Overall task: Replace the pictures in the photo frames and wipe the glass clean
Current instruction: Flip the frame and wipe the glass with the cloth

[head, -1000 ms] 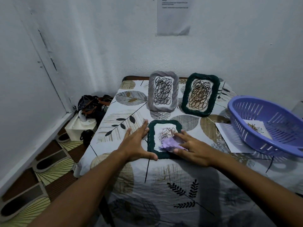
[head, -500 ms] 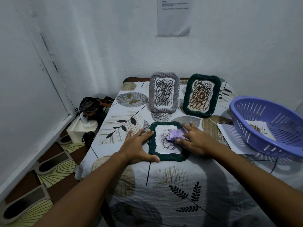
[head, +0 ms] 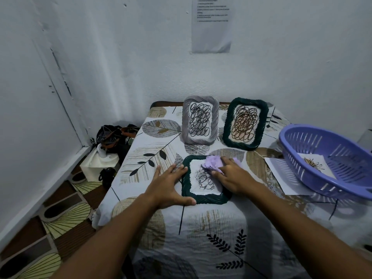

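A small dark green frame [head: 186,188] lies flat on the table with a scribble picture under its glass. My left hand [head: 171,185] rests spread against the frame's left edge, fingers straight, thumb along its near corner. My right hand [head: 231,176] presses a crumpled lilac cloth [head: 213,164] onto the far right part of the glass. Behind stand a grey frame [head: 200,119] and a larger dark green frame [head: 245,122], both upright with scribble pictures.
A purple basket [head: 330,158] at the right holds a drawn sheet [head: 316,165] and sits on a white paper [head: 281,176]. A leaf-patterned cloth [head: 211,228] covers the table. Bags [head: 112,135] and a white box [head: 98,164] lie on the floor at left.
My right hand has moved the lilac cloth from the near middle of the glass toward its far right corner. My left hand has stayed on the frame's left edge.
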Demonstrator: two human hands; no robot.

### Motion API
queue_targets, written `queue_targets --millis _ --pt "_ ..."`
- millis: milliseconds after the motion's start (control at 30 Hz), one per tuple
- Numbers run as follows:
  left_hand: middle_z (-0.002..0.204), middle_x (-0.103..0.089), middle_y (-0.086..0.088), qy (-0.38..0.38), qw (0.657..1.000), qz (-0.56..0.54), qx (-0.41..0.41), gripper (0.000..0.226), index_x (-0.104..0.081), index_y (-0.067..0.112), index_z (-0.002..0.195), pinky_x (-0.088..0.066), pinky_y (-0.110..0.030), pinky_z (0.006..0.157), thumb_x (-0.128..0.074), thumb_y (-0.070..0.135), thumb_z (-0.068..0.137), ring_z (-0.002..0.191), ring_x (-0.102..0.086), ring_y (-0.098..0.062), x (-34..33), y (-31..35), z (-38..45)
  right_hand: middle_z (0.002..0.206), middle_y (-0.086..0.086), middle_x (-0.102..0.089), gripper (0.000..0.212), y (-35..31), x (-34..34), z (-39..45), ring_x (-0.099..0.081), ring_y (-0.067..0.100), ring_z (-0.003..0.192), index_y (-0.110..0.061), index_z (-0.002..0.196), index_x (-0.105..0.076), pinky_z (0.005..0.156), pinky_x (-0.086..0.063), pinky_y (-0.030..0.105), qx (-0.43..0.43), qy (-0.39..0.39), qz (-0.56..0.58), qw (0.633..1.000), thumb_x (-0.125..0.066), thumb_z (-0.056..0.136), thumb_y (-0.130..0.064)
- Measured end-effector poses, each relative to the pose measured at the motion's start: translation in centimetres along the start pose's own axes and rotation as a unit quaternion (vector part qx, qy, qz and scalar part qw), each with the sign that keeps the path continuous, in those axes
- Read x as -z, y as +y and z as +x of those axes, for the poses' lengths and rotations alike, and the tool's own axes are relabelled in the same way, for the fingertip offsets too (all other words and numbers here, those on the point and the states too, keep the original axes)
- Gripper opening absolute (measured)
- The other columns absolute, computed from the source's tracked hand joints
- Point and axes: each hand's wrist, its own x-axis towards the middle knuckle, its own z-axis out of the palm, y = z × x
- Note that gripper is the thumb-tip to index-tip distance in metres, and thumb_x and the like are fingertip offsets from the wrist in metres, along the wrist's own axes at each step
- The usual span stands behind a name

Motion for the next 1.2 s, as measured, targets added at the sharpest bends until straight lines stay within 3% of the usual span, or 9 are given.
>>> queue_targets --millis 300,400,567,700,933,1100,1200 --pt "0.161 -0.013 0.005 0.006 1.0 -0.009 0.008 0.126 -0.015 0.031 0.153 0.015 -0.044 0.117 -0.045 0.092 0.047 0.148 0.0 -0.008 0.1 0.3 -0.1 0.161 0.005 -0.011 0.05 -0.8 -1.4 -5.6 -0.013 0.023 0.147 -0.031 0.137 -0.05 0.112 -0.024 0.034 0.018 0.01 -0.01 1.0 -0.028 0.098 -0.053" --pt "0.161 -0.013 0.005 0.004 1.0 -0.018 0.006 0.126 -0.016 0.032 0.153 0.014 -0.045 0.118 -0.046 0.091 0.046 0.148 0.0 -0.008 0.3 0.3 -0.1 0.16 0.005 -0.015 0.048 -1.0 -1.3 -5.1 -0.015 0.023 0.145 -0.033 0.136 -0.051 0.108 -0.031 0.038 0.003 0.023 -0.014 1.0 -0.028 0.099 -0.052" --pt "0.161 -0.012 0.007 0.001 1.0 -0.018 -0.005 0.129 -0.016 0.032 0.153 0.015 -0.044 0.117 -0.047 0.094 0.045 0.146 0.002 -0.004 0.1 0.0 0.0 0.148 0.01 -0.033 0.053 -0.5 -0.9 -1.8 -0.034 0.028 0.131 -0.017 0.128 -0.059 0.101 -0.035 0.038 -0.019 0.045 -0.046 0.998 -0.027 0.1 -0.049" --pt "0.161 -0.012 0.008 0.0 1.0 -0.017 -0.01 0.13 -0.016 0.032 0.153 0.015 -0.044 0.117 -0.042 0.098 0.044 0.144 0.004 -0.001 0.0 -0.2 0.2 0.147 0.015 -0.034 0.054 -0.4 -0.5 1.5 -0.035 0.033 0.131 -0.012 0.125 -0.058 0.103 -0.035 0.043 -0.049 0.041 -0.038 0.997 -0.028 0.1 -0.049" --pt "0.161 -0.013 0.008 0.0 1.0 -0.022 -0.007 0.126 -0.017 0.033 0.153 0.015 -0.045 0.117 -0.05 0.093 0.048 0.142 0.006 0.001 -0.2 -0.3 0.3 0.159 0.015 -0.01 0.056 -2.8 -1.1 4.3 -0.008 0.038 0.146 -0.014 0.14 -0.047 0.117 -0.01 0.05 -0.034 0.029 -0.076 0.996 -0.024 0.101 -0.047" --pt "0.161 -0.012 0.007 0.001 1.0 -0.013 0.0 0.124 -0.016 0.032 0.153 0.014 -0.047 0.118 -0.051 0.091 0.05 0.147 0.002 -0.006 -0.2 -0.2 0.3 0.16 0.015 -0.009 0.054 -4.2 -1.7 5.1 -0.005 0.038 0.146 -0.022 0.143 -0.042 0.116 -0.006 0.054 0.001 0.016 -0.078 0.997 -0.023 0.1 -0.049" --pt "0.161 -0.011 0.007 -0.002 1.0 -0.016 0.006 0.124 -0.016 0.031 0.153 0.016 -0.043 0.117 -0.053 0.089 0.05 0.147 0.002 -0.006 0.1 0.1 0.1 0.159 0.015 -0.01 0.056 -3.0 -1.2 4.8 -0.005 0.04 0.146 -0.027 0.141 -0.043 0.116 -0.002 0.056 -0.021 0.01 -0.084 0.996 -0.018 0.099 -0.055"
